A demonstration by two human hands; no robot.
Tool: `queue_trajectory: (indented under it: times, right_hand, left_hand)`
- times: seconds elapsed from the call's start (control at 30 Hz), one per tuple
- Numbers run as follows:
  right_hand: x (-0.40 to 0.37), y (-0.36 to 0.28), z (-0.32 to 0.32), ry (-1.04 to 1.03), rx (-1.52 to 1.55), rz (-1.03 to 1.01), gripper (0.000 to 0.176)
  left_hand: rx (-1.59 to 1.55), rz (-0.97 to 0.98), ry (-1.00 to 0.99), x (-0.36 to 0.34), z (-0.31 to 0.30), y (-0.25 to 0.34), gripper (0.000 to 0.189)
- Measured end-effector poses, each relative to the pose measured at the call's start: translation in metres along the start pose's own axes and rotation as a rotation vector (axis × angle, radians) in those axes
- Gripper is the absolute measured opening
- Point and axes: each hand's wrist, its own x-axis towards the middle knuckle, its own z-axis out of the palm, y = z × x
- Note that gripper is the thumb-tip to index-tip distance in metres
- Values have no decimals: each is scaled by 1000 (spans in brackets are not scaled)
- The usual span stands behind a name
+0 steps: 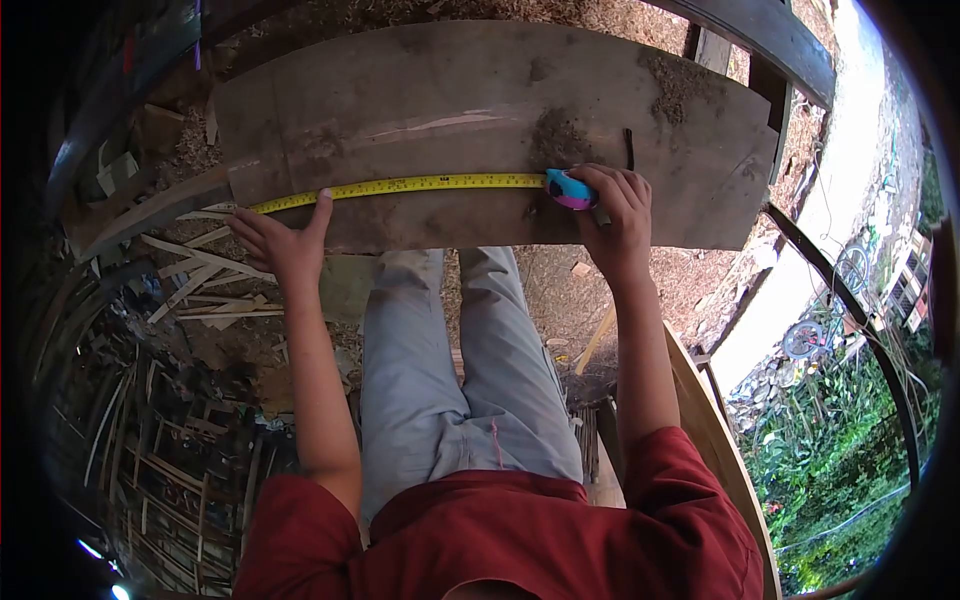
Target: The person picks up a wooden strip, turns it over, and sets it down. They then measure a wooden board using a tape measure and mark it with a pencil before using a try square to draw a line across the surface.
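Tape measure (400,185) numerals too small, illegible

My left hand (283,243) pins the yellow tape (400,186) on the plank (480,100); my right hand (618,215) grips its case (568,189).

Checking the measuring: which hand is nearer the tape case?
Right. The right hand holds the case; the left hand presses the tape down near the plank's other end.

I'm looking at an open-air carpentry workshop. A wide rough plank (450,100) is dusted with sawdust (560,138), and wood offcuts (200,295) and slats litter the dirt floor. Heavy timber beams (770,40) frame it, with greenery (840,450) and a bicycle (803,340) just outside.
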Motion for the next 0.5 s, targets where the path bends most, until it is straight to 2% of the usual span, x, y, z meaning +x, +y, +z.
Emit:
queue_trajectory:
  times: [0.5]
  right_hand:
    - [-4,1,2,24,29,35,39]
  left_hand:
    - [7,7,8,7,1,-4,156]
